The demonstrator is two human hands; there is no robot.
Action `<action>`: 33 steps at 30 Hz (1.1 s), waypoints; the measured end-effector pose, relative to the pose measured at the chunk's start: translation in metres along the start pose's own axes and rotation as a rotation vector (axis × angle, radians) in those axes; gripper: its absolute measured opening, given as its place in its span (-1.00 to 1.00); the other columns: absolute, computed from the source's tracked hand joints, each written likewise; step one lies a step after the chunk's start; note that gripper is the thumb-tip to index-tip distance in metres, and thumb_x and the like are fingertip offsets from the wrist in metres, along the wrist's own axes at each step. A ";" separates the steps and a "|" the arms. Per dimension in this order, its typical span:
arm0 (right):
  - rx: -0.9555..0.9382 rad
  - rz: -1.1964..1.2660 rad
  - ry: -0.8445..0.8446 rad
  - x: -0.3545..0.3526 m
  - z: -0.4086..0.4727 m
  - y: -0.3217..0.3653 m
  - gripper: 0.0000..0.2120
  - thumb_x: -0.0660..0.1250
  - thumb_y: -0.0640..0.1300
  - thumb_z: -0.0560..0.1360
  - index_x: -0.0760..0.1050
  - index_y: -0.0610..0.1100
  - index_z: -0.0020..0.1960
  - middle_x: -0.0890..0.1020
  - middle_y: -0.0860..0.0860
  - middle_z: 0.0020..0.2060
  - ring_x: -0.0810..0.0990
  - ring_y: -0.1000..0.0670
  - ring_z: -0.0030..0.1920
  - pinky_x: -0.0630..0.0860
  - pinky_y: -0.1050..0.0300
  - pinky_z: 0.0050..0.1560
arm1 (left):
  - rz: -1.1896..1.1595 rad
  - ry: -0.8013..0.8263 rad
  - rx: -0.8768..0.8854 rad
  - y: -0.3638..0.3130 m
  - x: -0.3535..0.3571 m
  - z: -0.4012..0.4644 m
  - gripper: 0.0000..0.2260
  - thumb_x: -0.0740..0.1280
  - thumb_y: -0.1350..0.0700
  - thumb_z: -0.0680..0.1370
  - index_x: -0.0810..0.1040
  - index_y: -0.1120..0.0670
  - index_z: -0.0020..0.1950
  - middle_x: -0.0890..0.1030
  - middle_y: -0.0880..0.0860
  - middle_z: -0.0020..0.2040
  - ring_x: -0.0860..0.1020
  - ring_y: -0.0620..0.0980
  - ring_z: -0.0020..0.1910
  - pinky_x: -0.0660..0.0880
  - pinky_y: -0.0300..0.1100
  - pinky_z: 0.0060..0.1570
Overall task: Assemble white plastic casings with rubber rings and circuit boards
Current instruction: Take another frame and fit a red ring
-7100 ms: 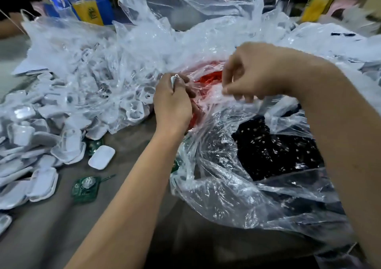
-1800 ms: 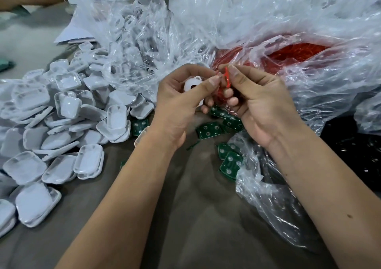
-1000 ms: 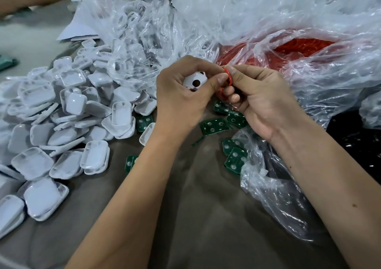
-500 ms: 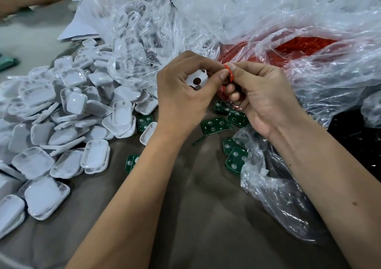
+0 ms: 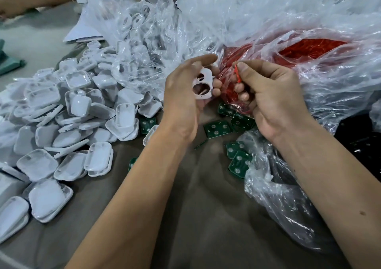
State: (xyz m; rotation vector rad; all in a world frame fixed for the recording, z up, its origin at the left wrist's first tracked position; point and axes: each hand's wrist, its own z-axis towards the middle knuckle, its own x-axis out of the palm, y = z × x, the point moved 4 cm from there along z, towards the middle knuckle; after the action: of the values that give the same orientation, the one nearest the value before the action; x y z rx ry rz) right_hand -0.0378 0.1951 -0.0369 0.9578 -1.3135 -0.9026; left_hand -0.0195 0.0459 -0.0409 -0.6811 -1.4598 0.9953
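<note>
Above the desk, the left hand [image 5: 185,95] cradles a light, stiff white casing [image 5: 203,87] by its rim, while the right hand [image 5: 266,95] pinches what looks like a soft, stretchy red ring [image 5: 237,75] edgewise.

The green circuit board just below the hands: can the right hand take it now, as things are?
Probably not yet. The circuit board lies bare on the table, nothing over it, but the right hand already pinches a red rubber ring.
</note>
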 end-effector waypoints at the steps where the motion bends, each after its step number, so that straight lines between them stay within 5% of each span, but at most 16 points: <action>1: -0.007 0.003 0.004 0.000 0.000 0.001 -0.91 0.39 -0.31 0.60 0.65 -0.23 -0.06 0.65 -0.09 -0.30 0.54 0.08 -0.39 0.45 0.30 -0.44 | -0.159 -0.001 -0.100 0.001 0.001 0.000 -0.67 0.10 0.23 0.66 0.55 0.35 0.27 0.60 0.17 -0.13 0.55 0.04 -0.25 0.55 -0.19 -0.25; 5: -0.055 -0.042 0.035 0.001 -0.001 0.002 -0.93 0.41 -0.32 0.59 0.66 -0.23 -0.05 0.66 -0.10 -0.29 0.56 0.04 -0.36 0.49 0.27 -0.40 | -0.359 0.020 -0.223 -0.001 0.002 -0.004 -0.58 0.04 0.25 0.61 0.45 0.38 0.39 0.59 0.29 0.01 0.57 0.16 -0.05 0.61 -0.08 -0.02; 9: -0.102 -0.120 0.078 0.001 -0.003 0.003 -0.95 0.44 -0.32 0.57 0.67 -0.24 0.01 0.71 -0.08 -0.28 0.59 0.00 -0.32 0.52 0.23 -0.36 | -0.269 -0.062 -0.198 0.000 -0.001 -0.002 -0.66 0.07 0.34 0.67 0.47 0.31 0.40 0.63 0.27 0.04 0.64 0.13 -0.03 0.65 -0.06 0.03; 13: -0.171 -0.254 0.085 0.003 -0.003 0.003 -0.96 0.49 -0.27 0.55 0.69 -0.21 -0.01 0.75 -0.12 -0.23 0.64 -0.01 -0.30 0.55 0.18 -0.37 | -0.004 -0.063 -0.137 0.003 -0.005 0.001 -0.69 0.13 0.37 0.69 0.49 0.23 0.40 0.73 0.17 -0.01 0.71 0.01 -0.13 0.64 -0.15 -0.11; 18: -0.221 -0.274 0.093 0.005 -0.002 0.000 -0.96 0.51 -0.29 0.53 0.70 -0.18 -0.05 0.73 -0.07 -0.28 0.65 -0.01 -0.31 0.57 0.19 -0.33 | 0.126 -0.084 -0.050 0.000 -0.012 0.003 -0.82 0.26 0.33 0.67 0.64 0.19 0.12 0.75 0.10 -0.08 0.71 0.00 -0.15 0.64 -0.17 -0.20; 25: -0.441 -0.569 0.102 0.010 -0.009 0.005 -0.93 0.57 -0.23 0.48 0.72 -0.19 -0.06 0.75 -0.02 -0.23 0.73 0.07 -0.27 0.67 0.14 -0.27 | 0.315 -0.028 -0.096 0.004 -0.011 -0.002 -0.93 0.37 0.23 0.64 0.59 0.24 0.05 0.68 0.29 -0.10 0.71 0.13 -0.33 0.62 -0.18 -0.36; 33: -0.554 -0.852 0.090 0.015 -0.012 0.006 -0.98 0.57 -0.19 0.47 0.75 -0.11 -0.11 0.72 0.08 -0.23 0.70 0.08 -0.21 0.64 0.11 -0.14 | 0.342 0.016 -0.208 0.006 -0.010 -0.003 -0.79 0.22 0.27 0.70 0.65 0.30 0.10 0.70 0.30 -0.11 0.71 0.08 -0.29 0.64 -0.18 -0.30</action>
State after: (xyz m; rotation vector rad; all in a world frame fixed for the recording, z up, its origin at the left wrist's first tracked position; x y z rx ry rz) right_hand -0.0249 0.1836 -0.0259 1.0886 -0.4767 -1.7330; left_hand -0.0163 0.0407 -0.0510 -1.1149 -1.4750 1.1009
